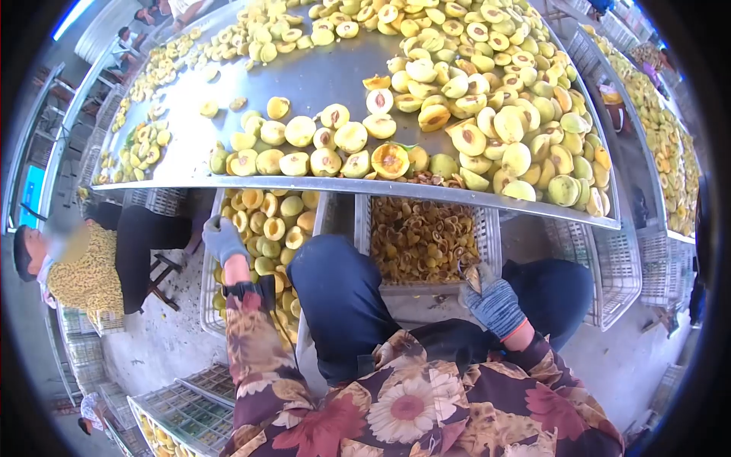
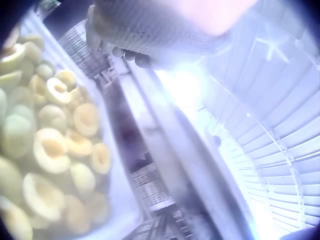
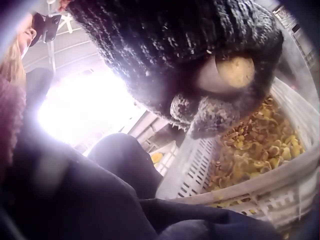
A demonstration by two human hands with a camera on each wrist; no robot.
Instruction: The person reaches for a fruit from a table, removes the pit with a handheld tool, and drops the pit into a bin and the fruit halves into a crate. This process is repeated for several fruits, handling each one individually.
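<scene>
My left hand (image 1: pixel 223 238), in a grey glove, hangs loosely curled over the left edge of a crate (image 1: pixel 210 283) of halved yellow fruit (image 1: pixel 274 228). In the left wrist view the gloved hand (image 2: pixel 150 30) is at the top, with no object visible in it. My right hand (image 1: pixel 493 303), in a dark striped knit glove, grips a small tool (image 1: pixel 474 279) above the right side of a crate (image 1: pixel 363 228) of brown-yellow scraps (image 1: pixel 419 240). The right wrist view shows the glove (image 3: pixel 185 55) curled round the tool's tan rounded end (image 3: pixel 235 72).
A metal-topped table (image 1: pixel 320 84) with a raised rim holds many halved fruits (image 1: pixel 525 99), heaped at the right and in a row along the front edge. A seated person (image 1: pixel 87 266) is at the left. More crates (image 1: pixel 613 266) stand at the right, beside another fruit-laden table (image 1: pixel 662 145).
</scene>
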